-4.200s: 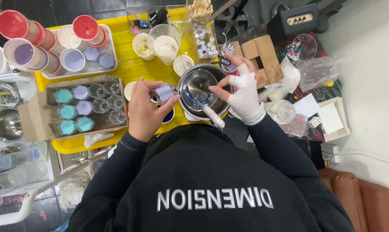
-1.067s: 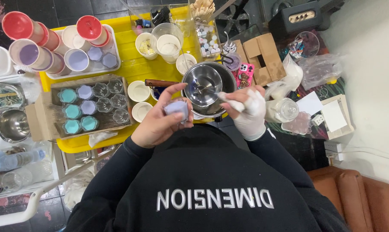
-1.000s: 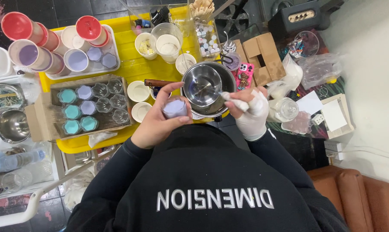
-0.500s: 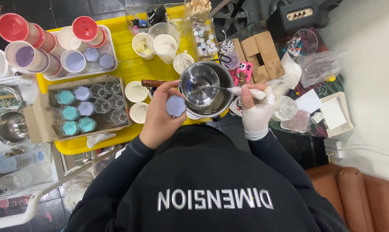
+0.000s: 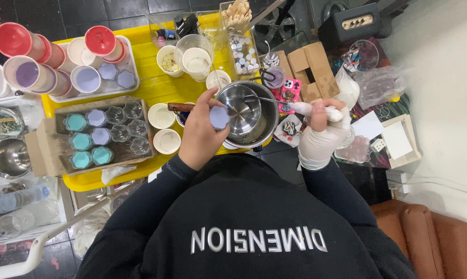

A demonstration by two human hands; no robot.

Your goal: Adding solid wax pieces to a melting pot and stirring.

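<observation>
Head camera, looking straight down on a yellow table [image 5: 156, 88]. Far left: a steel pot [image 5: 9, 157] off the table edge. Next, a cardboard tray [image 5: 42, 150] holding small jars, several filled teal or lilac, the rest clear. Behind it, a white tray [image 5: 132, 77] with red and white cups. Two shallow white dishes [image 5: 163, 129] sit just right of the cardboard tray.

Left hand [image 5: 200, 134], bare, is closed around a small lilac-filled jar [image 5: 219, 117], fingers wrapped about its sides, thumb up near the rim. The jar is held above the table at the left rim of the steel bowl [image 5: 246, 113]; whether it touches the rim I cannot tell.

Steel bowl stands at the table's near edge, between the two hands.

Right hand [image 5: 321, 134], in a white glove, is closed in a fist on the white handle of a thin metal tool [image 5: 274, 102]. The tool's shaft runs left from the fist over the bowl's rim, its tip inside the bowl. The jar lies well apart from the right hand, across the bowl.

Further right: a pink phone [image 5: 290, 93], cardboard boxes [image 5: 308, 72], clear plastic bags [image 5: 375, 77].
</observation>
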